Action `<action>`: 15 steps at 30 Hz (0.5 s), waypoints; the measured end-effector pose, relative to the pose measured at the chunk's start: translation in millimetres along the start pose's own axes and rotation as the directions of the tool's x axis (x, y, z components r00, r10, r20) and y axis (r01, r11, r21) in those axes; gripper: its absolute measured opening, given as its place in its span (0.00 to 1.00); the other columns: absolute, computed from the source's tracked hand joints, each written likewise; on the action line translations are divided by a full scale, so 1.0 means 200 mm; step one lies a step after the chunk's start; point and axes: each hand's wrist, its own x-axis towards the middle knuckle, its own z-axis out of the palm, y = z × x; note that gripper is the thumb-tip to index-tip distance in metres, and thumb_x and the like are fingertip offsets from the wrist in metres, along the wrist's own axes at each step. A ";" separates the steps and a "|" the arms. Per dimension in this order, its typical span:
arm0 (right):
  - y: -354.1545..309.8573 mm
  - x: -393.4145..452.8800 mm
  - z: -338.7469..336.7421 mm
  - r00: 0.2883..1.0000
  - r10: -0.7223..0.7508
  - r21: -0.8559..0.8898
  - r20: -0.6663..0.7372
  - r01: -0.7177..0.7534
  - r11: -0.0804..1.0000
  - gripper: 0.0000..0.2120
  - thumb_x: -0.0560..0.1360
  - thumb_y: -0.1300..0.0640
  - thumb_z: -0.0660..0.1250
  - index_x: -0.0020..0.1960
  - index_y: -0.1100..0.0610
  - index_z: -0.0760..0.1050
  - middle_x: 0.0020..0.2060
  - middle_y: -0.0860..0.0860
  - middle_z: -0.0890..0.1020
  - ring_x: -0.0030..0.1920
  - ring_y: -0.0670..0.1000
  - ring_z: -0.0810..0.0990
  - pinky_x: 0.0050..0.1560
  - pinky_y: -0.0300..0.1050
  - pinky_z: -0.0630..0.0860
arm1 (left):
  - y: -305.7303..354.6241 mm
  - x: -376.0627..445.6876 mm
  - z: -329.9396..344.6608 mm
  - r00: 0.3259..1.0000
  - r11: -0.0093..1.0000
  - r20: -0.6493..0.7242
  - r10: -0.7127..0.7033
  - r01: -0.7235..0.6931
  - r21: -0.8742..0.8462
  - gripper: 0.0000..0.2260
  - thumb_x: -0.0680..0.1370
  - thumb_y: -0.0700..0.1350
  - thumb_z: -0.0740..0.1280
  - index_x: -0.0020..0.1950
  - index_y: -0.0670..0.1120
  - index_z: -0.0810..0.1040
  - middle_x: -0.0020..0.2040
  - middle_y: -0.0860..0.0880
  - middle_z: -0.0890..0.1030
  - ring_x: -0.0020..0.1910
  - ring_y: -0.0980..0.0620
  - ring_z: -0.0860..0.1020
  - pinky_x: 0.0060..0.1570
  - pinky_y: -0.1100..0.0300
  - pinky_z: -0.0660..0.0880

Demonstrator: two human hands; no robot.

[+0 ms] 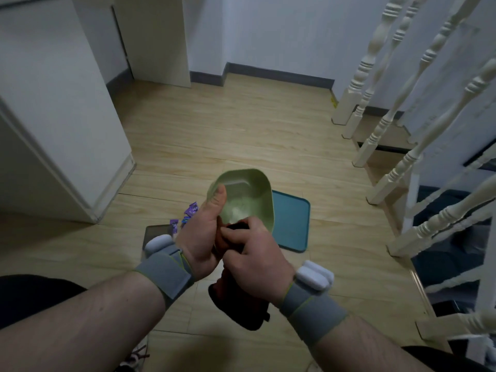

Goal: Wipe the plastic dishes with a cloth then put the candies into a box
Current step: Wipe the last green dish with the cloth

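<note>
My left hand (200, 232) holds the green plastic dish (248, 196) up off the floor, grip closed on its near rim: thumb lies inside the bowl, fingers are hidden behind it. The dish is tilted with its opening towards me. My right hand (255, 253) sits just right of the left, nearly touching it, grip closed round a dark cloth (239, 307). The top of the cloth is bunched at the dish's lower rim; the rest hangs below my right hand. I cannot tell how far the cloth reaches into the bowl.

A teal tray (291, 224) lies flat on the wood floor (241, 130), past my right hand and partly hidden by the dish. Purple-wrapped candies (192, 209) lie on the floor just left of my left hand, beyond the wrist. Some are at the edge of a dark flat tray (154, 230), which is mostly hidden by my left wrist.

Both wrists wear grey straps (166, 272), each with a white pod. A white cabinet (61, 116) stands far left and white stair balusters (402, 130) far right.
</note>
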 end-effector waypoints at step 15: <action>0.17 -0.01 -0.04 0.988 -0.079 -0.569 -0.130 -0.009 0.822 0.15 0.69 0.51 0.71 0.54 0.39 0.79 0.47 0.50 0.72 0.46 0.54 0.76 0.33 0.43 0.69 | 0.13 -0.02 -0.06 0.986 0.980 -0.043 -0.162 0.166 0.111 0.20 0.76 0.54 0.60 0.60 0.43 0.81 0.60 0.40 0.81 0.63 0.37 0.77 0.64 0.36 0.69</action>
